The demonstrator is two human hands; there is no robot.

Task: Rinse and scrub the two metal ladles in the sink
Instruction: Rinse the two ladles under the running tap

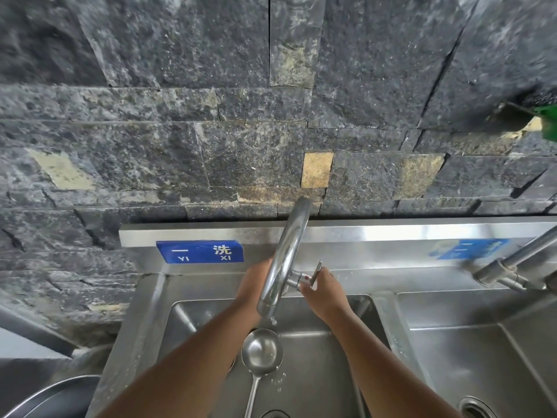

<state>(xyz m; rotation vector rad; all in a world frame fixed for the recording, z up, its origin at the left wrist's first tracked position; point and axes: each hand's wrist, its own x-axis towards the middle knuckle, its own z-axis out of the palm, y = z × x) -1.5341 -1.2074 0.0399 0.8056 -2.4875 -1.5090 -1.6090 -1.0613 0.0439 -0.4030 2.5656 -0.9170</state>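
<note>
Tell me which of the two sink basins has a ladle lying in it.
The left basin, below the blue sign and the curved tap. One ladle lies there, bowl up. The right basin shows only its drain.

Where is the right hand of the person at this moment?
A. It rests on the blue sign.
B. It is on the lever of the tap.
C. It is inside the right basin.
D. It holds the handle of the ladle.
B: the right hand is up at the tap lever, while the ladle lies in the sink below the spout, untouched.
</note>
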